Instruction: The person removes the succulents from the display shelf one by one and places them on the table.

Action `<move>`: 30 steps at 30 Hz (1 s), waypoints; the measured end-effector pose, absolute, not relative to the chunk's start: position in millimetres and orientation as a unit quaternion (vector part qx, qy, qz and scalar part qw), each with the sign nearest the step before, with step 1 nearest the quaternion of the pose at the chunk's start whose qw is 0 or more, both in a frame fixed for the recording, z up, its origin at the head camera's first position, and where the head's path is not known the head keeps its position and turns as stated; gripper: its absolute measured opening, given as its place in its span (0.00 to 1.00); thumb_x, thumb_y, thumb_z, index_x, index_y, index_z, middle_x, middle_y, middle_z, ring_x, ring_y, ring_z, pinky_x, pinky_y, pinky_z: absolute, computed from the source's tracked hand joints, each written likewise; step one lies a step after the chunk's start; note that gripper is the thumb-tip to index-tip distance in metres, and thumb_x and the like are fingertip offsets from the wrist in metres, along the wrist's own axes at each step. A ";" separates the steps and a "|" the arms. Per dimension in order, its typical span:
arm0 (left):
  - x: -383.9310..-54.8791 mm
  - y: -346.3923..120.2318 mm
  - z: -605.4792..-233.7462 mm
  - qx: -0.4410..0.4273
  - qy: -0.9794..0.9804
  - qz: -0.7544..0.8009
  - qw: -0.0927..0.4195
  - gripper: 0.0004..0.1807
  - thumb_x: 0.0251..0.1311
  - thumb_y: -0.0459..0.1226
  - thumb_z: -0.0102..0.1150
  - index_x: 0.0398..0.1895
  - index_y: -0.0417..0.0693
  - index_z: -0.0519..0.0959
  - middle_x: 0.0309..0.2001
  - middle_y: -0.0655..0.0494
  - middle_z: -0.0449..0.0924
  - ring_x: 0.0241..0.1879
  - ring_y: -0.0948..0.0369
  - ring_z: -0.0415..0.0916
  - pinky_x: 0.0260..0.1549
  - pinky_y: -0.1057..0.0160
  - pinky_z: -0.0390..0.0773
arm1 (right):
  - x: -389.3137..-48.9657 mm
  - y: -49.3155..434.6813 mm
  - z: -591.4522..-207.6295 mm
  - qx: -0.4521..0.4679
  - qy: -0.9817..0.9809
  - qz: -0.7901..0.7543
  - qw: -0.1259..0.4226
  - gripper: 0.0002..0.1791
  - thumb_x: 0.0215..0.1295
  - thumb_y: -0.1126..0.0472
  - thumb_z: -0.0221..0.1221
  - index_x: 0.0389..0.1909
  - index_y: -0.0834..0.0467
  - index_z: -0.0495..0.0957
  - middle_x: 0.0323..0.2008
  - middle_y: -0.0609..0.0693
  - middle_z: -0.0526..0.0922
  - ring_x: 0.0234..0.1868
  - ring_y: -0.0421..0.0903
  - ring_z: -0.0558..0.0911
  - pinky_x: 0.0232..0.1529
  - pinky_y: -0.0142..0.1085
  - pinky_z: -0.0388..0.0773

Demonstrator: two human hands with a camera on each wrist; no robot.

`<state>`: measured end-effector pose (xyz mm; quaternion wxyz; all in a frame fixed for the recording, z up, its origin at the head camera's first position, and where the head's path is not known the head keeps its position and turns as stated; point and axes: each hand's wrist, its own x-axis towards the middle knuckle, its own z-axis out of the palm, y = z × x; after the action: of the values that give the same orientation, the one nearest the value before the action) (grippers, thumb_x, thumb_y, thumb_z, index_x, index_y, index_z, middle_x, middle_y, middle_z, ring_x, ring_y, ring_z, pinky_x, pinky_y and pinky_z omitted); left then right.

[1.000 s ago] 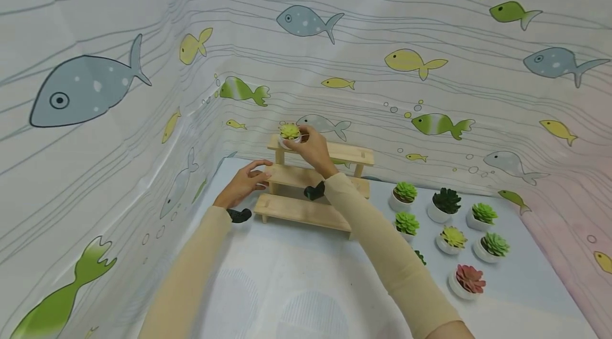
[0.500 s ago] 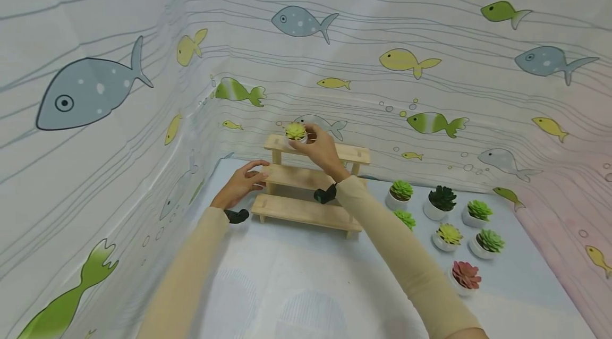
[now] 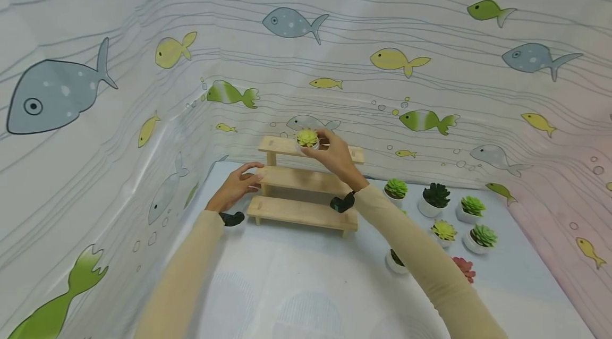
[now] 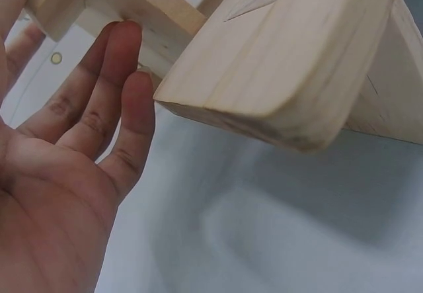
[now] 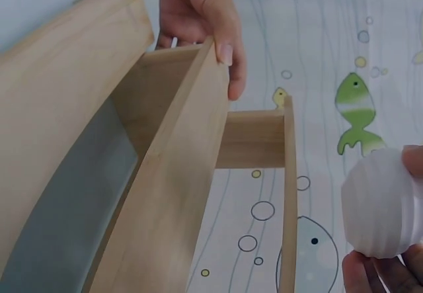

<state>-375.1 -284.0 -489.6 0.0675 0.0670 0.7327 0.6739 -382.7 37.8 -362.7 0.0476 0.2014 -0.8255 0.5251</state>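
A small yellow-green succulent in a white pot (image 3: 306,140) is pinched in my right hand (image 3: 334,154), in front of and overlapping the top tier of a three-tier wooden stand (image 3: 301,212). The right wrist view shows the white ribbed pot (image 5: 378,204) between thumb and fingers, apart from the top board. My left hand (image 3: 238,185) is at the stand's left end. Its fingers (image 4: 123,55) are relaxed and slightly bent, close to the boards, and in the right wrist view its thumb lies against the middle board's end. All three tiers show no pots on them.
Several potted succulents stand on the table right of the stand, among them a dark green one (image 3: 434,200), a yellow one (image 3: 443,230) and a red one (image 3: 464,269) partly behind the right sleeve (image 3: 421,259). A fish-print cloth (image 3: 344,31) forms the back and left walls.
My right hand has moved rightward along the top tier with the potted succulent, away from its left end. The left hand has stayed at the stand's left end. The head view has shifted slightly.
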 end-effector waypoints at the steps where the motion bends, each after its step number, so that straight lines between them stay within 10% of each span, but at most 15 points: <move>1: -375.1 -284.3 -489.7 0.067 0.731 0.676 0.070 0.27 0.72 0.43 0.64 0.71 0.54 0.71 0.46 0.47 0.83 0.46 0.53 0.82 0.59 0.41 0.76 | -381.5 40.1 -362.6 0.202 -0.825 0.525 0.048 0.36 0.63 0.47 0.72 0.68 0.56 0.73 0.57 0.52 0.78 0.57 0.51 0.79 0.59 0.40 0.78; 30: -377.2 -284.8 -489.2 0.066 0.730 0.676 0.076 0.27 0.71 0.44 0.64 0.71 0.55 0.70 0.45 0.48 0.83 0.48 0.50 0.80 0.56 0.46 0.79 | -330.9 132.6 -376.1 0.159 -0.844 0.511 0.038 0.41 0.62 0.45 0.73 0.72 0.54 0.70 0.63 0.55 0.75 0.59 0.54 0.79 0.59 0.47 0.78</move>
<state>-377.2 -284.8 -489.2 0.0757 0.0661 0.7304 0.6756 -330.9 132.6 -376.1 0.0380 0.1590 -0.8436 0.5114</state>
